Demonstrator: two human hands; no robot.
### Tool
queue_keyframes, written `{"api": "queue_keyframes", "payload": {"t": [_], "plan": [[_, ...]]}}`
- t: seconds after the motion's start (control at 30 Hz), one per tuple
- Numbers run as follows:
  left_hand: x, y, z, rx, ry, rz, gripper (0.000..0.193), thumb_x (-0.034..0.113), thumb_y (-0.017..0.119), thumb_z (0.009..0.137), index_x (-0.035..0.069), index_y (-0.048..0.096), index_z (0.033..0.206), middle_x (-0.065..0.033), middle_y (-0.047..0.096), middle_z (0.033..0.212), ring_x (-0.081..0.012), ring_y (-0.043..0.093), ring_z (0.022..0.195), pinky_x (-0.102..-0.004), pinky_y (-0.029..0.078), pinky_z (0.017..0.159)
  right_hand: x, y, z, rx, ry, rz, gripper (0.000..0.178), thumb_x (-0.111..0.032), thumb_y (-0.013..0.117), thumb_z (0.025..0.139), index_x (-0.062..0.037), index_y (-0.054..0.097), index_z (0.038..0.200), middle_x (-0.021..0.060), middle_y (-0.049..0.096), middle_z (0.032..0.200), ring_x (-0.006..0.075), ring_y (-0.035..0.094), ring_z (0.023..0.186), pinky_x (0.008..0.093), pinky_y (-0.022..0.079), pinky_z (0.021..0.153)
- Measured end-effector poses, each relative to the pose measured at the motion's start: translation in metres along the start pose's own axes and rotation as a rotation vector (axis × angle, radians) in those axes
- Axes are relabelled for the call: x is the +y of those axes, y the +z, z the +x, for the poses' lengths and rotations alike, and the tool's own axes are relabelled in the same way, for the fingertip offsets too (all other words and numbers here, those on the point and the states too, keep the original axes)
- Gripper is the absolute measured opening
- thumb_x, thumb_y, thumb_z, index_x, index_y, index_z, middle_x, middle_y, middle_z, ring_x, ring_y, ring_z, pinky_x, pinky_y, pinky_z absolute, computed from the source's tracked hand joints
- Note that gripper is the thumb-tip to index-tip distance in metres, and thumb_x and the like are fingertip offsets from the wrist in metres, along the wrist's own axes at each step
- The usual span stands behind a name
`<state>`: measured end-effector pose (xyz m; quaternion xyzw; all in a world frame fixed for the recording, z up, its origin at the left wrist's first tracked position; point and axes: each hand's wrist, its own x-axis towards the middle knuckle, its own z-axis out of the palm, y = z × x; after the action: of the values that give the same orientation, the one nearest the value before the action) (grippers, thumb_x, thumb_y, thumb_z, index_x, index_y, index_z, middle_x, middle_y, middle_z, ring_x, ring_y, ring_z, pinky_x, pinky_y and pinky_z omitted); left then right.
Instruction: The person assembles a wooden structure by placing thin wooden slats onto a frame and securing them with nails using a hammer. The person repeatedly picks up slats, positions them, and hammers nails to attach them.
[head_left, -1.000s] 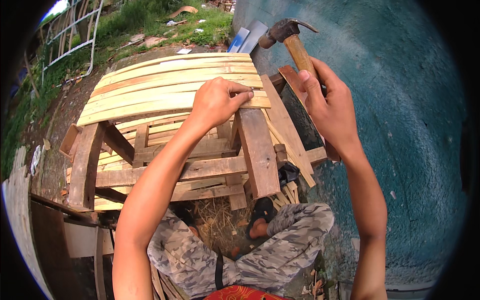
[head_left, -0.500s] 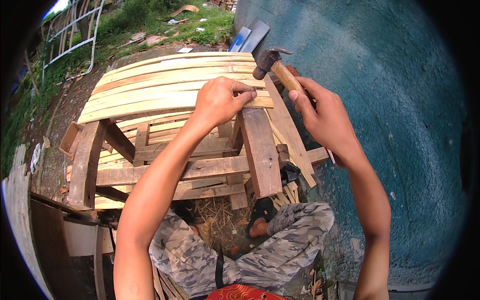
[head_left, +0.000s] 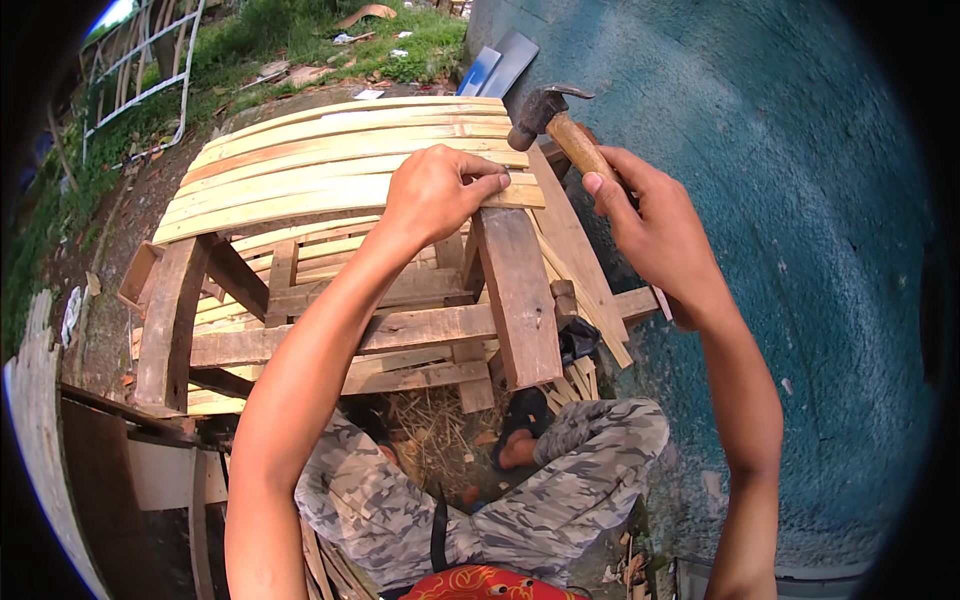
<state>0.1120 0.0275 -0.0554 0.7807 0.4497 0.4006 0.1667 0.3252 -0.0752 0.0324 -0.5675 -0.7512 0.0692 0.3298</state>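
My right hand (head_left: 655, 215) is wrapped around the wooden handle of a claw hammer (head_left: 570, 138). The hammer's dark metal head is raised just above the right end of the slats. Thumb and forefinger of my left hand (head_left: 435, 190) are pinched together on the nearest pale bamboo slat (head_left: 300, 203), close to its right end. Whatever sits between those fingertips is too small to make out. Several such slats lie side by side across a brown wooden frame (head_left: 515, 290), whose thick right leg stands below my left fingertips.
A rough teal wall (head_left: 790, 250) rises close on the right. Loose boards (head_left: 575, 230) lean between the frame and the wall. Lower slats (head_left: 310, 245) show beneath the frame. Wood shavings (head_left: 435, 430) litter the ground by my feet. Weathered planks (head_left: 45, 400) stand at the left.
The hammer head has shifted very slightly up and right, staying above the slat ends. My left hand keeps its pinch at nearly the same spot.
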Motion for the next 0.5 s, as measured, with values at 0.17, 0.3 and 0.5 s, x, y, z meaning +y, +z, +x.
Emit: {"api": "queue_keyframes", "payload": {"t": [0.17,0.3,0.5], "plan": [[-0.003,0.001,0.002,0.009,0.029,-0.010,0.025,0.038,0.075,0.086,0.017,0.083,0.097,-0.0137,0.077,0.086,-0.0326,0.074,0.082,-0.0413,0.057,0.077,-0.001,0.000,0.005,0.047,0.020,0.022,0.035,-0.025,0.059,0.103,0.0011,0.065,0.126,0.0163,0.068,0.088,0.0298,0.063,0.076,0.0377,0.050,0.070],[-0.003,-0.001,0.002,-0.012,0.025,-0.025,0.025,0.038,0.075,0.086,0.018,0.083,0.097,-0.0133,0.077,0.087,-0.0322,0.074,0.082,-0.0410,0.057,0.076,-0.003,-0.001,0.007,0.080,-0.061,-0.021,0.034,-0.024,0.060,0.102,0.0018,0.065,0.124,0.0241,0.070,0.091,0.0422,0.068,0.081,0.0443,0.052,0.073],[-0.002,-0.002,0.001,-0.020,-0.011,-0.010,0.025,0.039,0.075,0.086,0.018,0.083,0.098,-0.0131,0.077,0.085,-0.0311,0.074,0.080,-0.0411,0.057,0.075,-0.003,-0.010,0.013,0.049,0.008,-0.048,0.034,-0.026,0.061,0.101,0.0011,0.067,0.121,0.0211,0.068,0.081,0.0320,0.065,0.070,0.0409,0.051,0.069]]}}
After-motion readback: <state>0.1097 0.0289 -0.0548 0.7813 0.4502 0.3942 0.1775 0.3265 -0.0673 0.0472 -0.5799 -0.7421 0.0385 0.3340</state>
